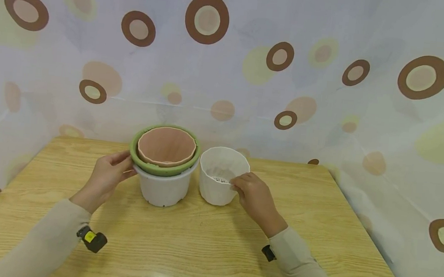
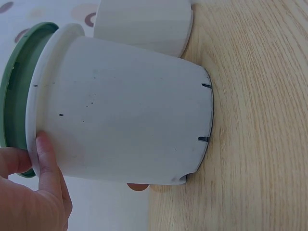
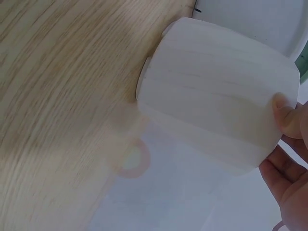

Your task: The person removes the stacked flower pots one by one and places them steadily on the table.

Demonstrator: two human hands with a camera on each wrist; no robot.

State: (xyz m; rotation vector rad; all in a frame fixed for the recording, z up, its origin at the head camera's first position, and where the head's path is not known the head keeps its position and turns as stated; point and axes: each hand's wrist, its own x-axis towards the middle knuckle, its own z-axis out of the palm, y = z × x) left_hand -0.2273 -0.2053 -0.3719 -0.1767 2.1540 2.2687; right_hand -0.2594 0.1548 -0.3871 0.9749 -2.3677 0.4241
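Observation:
A stack of flowerpots stands left of centre on the table: a pink flowerpot (image 1: 167, 145) sits inside a green flowerpot (image 1: 158, 170), which sits in a larger white flowerpot (image 2: 125, 108). My left hand (image 1: 107, 176) pinches the stack's left edge, with the thumb by the green rim and the fingers under the white rim. Just right of the stack is a separate white flowerpot (image 1: 214, 191) with faceted sides and small holes in its base. Its rim is pinched on the right by my right hand (image 1: 255, 199), whose thumb (image 3: 287, 118) lies on the outer wall.
All the pots stand near the back of the wooden table (image 1: 195, 252). Behind it and along both sides hangs a pale sheet (image 1: 228, 76) printed with brown, pink and yellow circles. A black wrist device (image 1: 93, 238) hangs below my left sleeve.

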